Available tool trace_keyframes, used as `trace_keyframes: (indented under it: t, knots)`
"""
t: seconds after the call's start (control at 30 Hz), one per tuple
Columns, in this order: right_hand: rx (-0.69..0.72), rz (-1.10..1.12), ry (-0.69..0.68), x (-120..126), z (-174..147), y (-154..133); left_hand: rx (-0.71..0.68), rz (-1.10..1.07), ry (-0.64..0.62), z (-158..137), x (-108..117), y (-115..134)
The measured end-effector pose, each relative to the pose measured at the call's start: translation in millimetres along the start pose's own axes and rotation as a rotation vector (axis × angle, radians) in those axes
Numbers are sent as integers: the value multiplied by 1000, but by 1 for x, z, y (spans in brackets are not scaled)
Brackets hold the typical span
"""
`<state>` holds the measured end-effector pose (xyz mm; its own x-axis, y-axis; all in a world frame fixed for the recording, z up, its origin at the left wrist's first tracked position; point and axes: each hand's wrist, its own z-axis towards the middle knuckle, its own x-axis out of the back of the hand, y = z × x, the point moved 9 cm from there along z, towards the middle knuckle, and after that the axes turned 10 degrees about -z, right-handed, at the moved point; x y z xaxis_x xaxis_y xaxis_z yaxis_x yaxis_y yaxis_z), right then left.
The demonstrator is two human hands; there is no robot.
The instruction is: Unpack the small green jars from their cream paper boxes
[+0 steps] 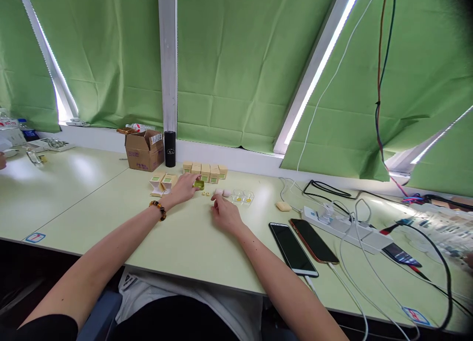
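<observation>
My left hand (184, 187) is closed on the edge of a small green open-topped box (198, 184), which rests at table level. Just in front of that box lie several tiny yellowish pieces (205, 193). My right hand (226, 214) rests over the table with its fingers curled in; whatever is between them is too small to tell. Beyond its fingertips are small pale pink round objects (226, 193). To their right stand small clear cups (242, 197) with bits of yellow inside. Small cream-coloured cartons (205, 171) form a row behind, and opened cartons (162, 181) sit left of my left hand.
A cardboard box (144, 151) and a black cylinder (170, 149) stand at the back. Two phones (293, 249) lie on the right, beside a white power strip (347, 227) and tangled cables. A beige block (283, 206) sits nearer the middle. Part of another person's hand (2, 160) shows far left.
</observation>
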<state>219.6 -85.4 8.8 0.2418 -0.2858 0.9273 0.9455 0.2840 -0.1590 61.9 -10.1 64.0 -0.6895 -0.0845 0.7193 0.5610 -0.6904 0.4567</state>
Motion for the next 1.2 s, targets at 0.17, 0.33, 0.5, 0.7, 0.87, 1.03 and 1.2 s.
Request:
trace_keyframes:
  t: [0.17,0.33,0.5,0.7,0.87,1.03,1.2]
  knots:
    - [6,-15,-22,-4,-1,-4,70,42,-118,14,-23,-14]
    - [18,-24,-30,-4,-1,-5,106,76,-151,14,-36,-28]
    - [21,-32,-36,-3,-2,-8,139,117,-169,11,-33,-43]
    - [23,-39,-48,-3,-3,-10,175,151,-175,8,-30,-54]
    - [16,-38,-61,-3,-3,-10,179,169,-181,7,-34,-53]
    - [25,-51,-64,-3,-2,-11,168,189,-190,8,-33,-47]
    - [32,-51,-62,-6,-2,-10,154,230,-191,11,-22,-52]
